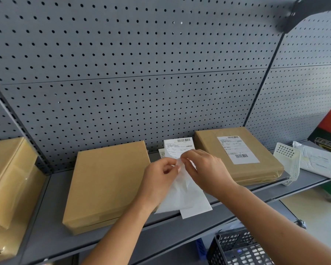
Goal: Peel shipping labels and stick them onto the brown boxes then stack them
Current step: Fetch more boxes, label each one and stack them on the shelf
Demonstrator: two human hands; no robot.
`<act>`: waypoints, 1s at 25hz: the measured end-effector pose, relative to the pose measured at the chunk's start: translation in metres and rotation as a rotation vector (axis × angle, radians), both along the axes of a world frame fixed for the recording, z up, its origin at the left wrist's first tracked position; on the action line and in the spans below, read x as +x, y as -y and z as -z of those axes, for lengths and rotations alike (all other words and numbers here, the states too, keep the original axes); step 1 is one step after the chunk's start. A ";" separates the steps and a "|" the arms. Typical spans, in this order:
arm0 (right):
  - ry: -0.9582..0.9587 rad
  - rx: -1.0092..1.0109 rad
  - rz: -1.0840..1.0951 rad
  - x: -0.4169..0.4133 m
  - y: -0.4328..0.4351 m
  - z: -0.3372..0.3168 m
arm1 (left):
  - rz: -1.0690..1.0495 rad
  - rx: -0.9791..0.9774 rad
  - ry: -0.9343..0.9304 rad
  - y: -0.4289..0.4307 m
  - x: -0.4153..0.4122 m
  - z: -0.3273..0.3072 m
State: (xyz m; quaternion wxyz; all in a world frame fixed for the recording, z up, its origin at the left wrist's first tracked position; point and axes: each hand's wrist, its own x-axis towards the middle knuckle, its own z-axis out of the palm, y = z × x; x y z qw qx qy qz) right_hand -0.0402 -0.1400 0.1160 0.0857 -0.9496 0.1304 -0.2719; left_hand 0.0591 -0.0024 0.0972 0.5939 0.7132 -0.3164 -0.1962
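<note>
- White barcode-printed shipping label (180,147) is rising just beyond both hands, with its glossy white backing sheet (182,190) hanging beneath them.
- Left hand (160,175) and right hand (204,169) are each pinching the label's edge where their fingertips are meeting.
- Plain flat brown cardboard box (107,180) is lying left of the left hand.
- Already-labelled brown box (208,146) is lying right of the right hand.
</note>
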 end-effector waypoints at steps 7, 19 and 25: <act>-0.039 0.208 -0.056 0.005 0.005 -0.002 | -0.021 0.007 -0.046 0.001 0.008 0.000; 0.087 0.302 0.064 0.010 0.018 -0.029 | 0.061 0.091 -0.208 0.007 0.020 0.002; 0.058 0.310 -0.051 0.000 0.004 -0.037 | 0.052 -0.009 -0.278 0.025 0.020 -0.022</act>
